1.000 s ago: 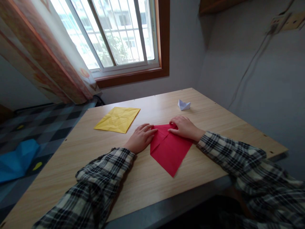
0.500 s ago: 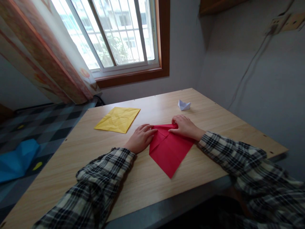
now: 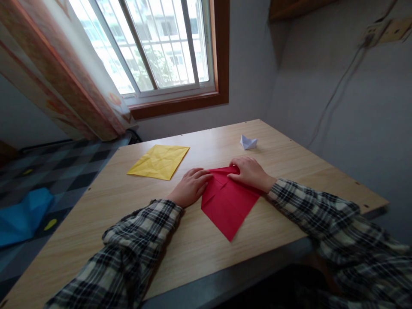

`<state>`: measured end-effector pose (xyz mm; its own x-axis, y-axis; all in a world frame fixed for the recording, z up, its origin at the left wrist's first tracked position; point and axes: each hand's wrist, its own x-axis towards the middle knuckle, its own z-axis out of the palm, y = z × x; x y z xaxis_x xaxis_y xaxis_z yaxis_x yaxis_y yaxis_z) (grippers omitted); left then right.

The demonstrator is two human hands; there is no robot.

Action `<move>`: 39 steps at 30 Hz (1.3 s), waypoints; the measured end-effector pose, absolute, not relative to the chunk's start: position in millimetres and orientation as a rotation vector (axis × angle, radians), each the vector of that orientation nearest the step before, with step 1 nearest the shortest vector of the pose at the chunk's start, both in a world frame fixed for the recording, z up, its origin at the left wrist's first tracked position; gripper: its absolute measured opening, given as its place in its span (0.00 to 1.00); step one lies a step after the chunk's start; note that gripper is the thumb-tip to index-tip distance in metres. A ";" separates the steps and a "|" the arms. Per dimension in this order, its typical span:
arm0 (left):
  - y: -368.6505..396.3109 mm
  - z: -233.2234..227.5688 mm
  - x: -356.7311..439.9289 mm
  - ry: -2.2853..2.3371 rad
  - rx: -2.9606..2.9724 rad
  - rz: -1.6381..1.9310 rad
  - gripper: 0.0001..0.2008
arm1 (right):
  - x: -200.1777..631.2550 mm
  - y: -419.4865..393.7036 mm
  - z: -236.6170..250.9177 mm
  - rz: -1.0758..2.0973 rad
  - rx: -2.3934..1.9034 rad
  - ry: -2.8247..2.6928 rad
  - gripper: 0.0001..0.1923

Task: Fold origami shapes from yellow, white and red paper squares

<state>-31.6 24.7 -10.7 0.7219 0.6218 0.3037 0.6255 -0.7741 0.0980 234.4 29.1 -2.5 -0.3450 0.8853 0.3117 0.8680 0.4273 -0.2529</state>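
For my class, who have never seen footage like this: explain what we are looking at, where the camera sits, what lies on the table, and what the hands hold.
The camera sits on a person's head, looking forward and down at their own two bare hands. The left hand and right hand press flat on a partly folded red paper on a wooden table; neither grips it. Also on the table are a creased yellow paper and a small white folded paper shape. A window is behind.
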 end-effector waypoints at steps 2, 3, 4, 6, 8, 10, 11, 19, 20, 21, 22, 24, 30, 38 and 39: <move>25.3 -12.0 -32.4 -1.055 -2.900 -0.497 0.18 | 234.2 28.7 -1.8 0.067 -1.497 -2.285 0.12; 25.5 -12.5 -32.8 -1.053 -2.900 -0.493 0.18 | 234.0 28.6 -1.4 0.071 -1.499 -2.284 0.12; 25.7 -12.9 -33.1 -1.050 -2.900 -0.491 0.18 | 233.9 28.3 -0.9 0.074 -1.498 -2.283 0.11; 25.9 -13.3 -33.3 -1.052 -2.900 -0.491 0.18 | 233.2 27.5 0.4 0.064 -1.493 -2.283 0.11; 25.8 -13.2 -33.2 -1.054 -2.900 -0.487 0.18 | 232.1 26.1 2.0 0.045 -1.485 -2.291 0.09; 25.6 -13.1 -32.9 -1.057 -2.896 -0.486 0.18 | 230.7 24.1 3.9 0.028 -1.467 -2.312 0.07; 25.5 -13.2 -32.7 -1.057 -2.894 -0.487 0.18 | 230.0 23.1 4.9 0.020 -1.455 -2.326 0.06; 25.1 -14.2 -32.8 -1.054 -2.857 -0.504 0.18 | 229.4 17.5 11.0 0.039 -1.344 -2.426 0.08; 24.8 -13.9 -32.7 -1.055 -2.856 -0.508 0.18 | 229.6 17.1 11.8 0.039 -1.324 -2.440 0.09; 24.5 -13.5 -32.6 -1.058 -2.856 -0.514 0.18 | 229.7 16.5 12.7 0.036 -1.301 -2.456 0.10; 24.0 -13.0 -32.4 -1.060 -2.859 -0.522 0.18 | 229.7 15.8 13.6 0.032 -1.277 -2.470 0.11; 23.2 -11.8 -32.1 -1.063 -2.858 -0.539 0.18 | 229.2 13.8 15.2 0.030 -1.226 -2.498 0.12; 21.0 -9.7 -31.4 -1.073 -2.820 -0.534 0.19 | 225.8 3.6 16.7 0.085 -1.140 -2.598 0.17; 21.5 -9.2 -31.2 -1.058 -2.839 -0.503 0.17 | 221.8 0.3 12.8 0.114 -1.075 -2.662 0.24; 21.8 -9.3 -31.2 -1.058 -2.845 -0.507 0.17 | 221.9 0.6 11.9 0.117 -1.066 -2.670 0.24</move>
